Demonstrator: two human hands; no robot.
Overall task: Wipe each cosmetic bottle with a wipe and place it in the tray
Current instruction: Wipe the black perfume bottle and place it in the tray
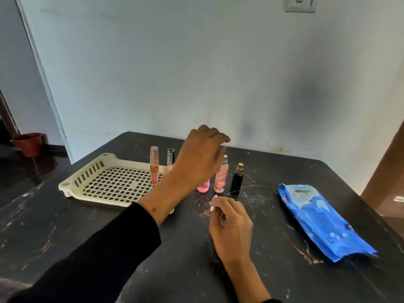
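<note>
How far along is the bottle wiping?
A pink tube and a black-capped tube appear to stand in the tray. Right hand pinches a wipe; left hand reaches over the small pink bottle, grip unclear. That one, the pink spray bottle and the black bottle wait on the table.

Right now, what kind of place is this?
Probably a room in a home, not a lab: a scratched dark table against a painted wall, a wall switch above, and a terracotta pot on the floor by the doorway.
</note>
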